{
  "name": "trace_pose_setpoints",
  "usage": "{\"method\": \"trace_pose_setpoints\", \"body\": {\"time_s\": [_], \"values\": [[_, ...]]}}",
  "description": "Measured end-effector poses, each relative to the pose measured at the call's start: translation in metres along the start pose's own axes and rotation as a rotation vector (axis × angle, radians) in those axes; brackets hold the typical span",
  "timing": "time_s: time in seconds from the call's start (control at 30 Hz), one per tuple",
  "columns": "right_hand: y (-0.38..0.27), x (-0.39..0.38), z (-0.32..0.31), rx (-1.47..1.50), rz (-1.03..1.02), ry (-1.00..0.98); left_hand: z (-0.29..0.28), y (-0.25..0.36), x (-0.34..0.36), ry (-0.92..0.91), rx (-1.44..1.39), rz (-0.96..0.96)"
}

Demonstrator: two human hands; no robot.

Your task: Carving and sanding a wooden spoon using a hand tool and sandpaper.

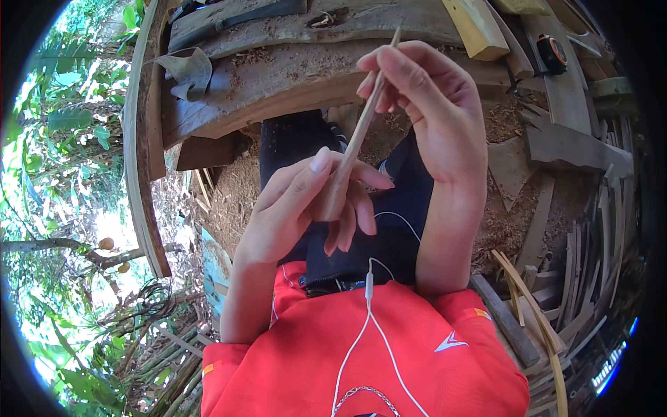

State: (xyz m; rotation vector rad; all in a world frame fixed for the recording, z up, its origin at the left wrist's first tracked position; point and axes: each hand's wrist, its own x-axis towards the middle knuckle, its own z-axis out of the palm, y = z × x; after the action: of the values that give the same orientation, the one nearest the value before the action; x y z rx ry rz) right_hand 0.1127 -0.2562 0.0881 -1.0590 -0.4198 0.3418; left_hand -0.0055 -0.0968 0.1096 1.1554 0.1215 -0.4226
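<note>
A tapered wooden stick (pixel 358 135) slants up and to the right in front of my lap, thick and faceted at its lower end and thin at its pointed tip. My left hand (pixel 283 200) is closed round the thick end, its thumb lying along the wood and its fingers curled beneath. Close to the tip, my right hand (pixel 439 104) pinches the stick between thumb and fingers. The point sticks out beyond the right fingertips. Both hands hold the piece above my dark trousers, apart from the bench.
A rough wooden bench (pixel 278 94) strewn with shavings lies beyond my knees. On it are a curled worn sheet (pixel 191 73) and a long dark tool (pixel 257 15). A wood block (pixel 478 31) and a tape measure (pixel 552 54) sit at right. A white earphone cord (pixel 369 286) hangs over me.
</note>
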Motion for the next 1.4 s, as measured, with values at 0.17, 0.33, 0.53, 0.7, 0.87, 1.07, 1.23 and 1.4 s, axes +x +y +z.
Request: {"method": "trace_pose_setpoints", "body": {"time_s": [0.17, 0.33, 0.53, 0.7, 0.87, 1.07, 1.23, 1.4], "values": [[0.004, 0.001, -0.011, 0.053, -0.082, 0.171, -0.006, -0.008, 0.001, -0.042, 0.08, 0.053], [0.01, -0.002, -0.029, 0.107, -0.117, 0.197, 0.005, -0.011, 0.006, 0.014, 0.025, 0.076], [0.003, -0.004, -0.028, 0.127, -0.167, 0.376, 0.018, -0.004, 0.013, 0.161, 0.219, 0.112], [0.005, 0.002, -0.034, 0.09, -0.234, 0.396, 0.006, 0.0, 0.013, 0.303, 0.147, 0.164], [0.0, -0.004, -0.036, -0.099, -0.035, 0.165, -0.028, 0.026, 0.032, 0.571, 0.209, 0.392], [-0.002, -0.009, -0.003, -0.146, 0.328, -0.324, -0.04, 0.081, 0.05, 0.568, 0.343, 0.587], [0.014, -0.008, 0.014, -0.012, 0.222, -0.316, -0.03, 0.082, 0.065, 0.48, 0.161, 0.573], [0.018, -0.001, 0.015, 0.007, 0.075, -0.163, -0.014, 0.058, 0.068, 0.356, 0.415, 0.553]]}}
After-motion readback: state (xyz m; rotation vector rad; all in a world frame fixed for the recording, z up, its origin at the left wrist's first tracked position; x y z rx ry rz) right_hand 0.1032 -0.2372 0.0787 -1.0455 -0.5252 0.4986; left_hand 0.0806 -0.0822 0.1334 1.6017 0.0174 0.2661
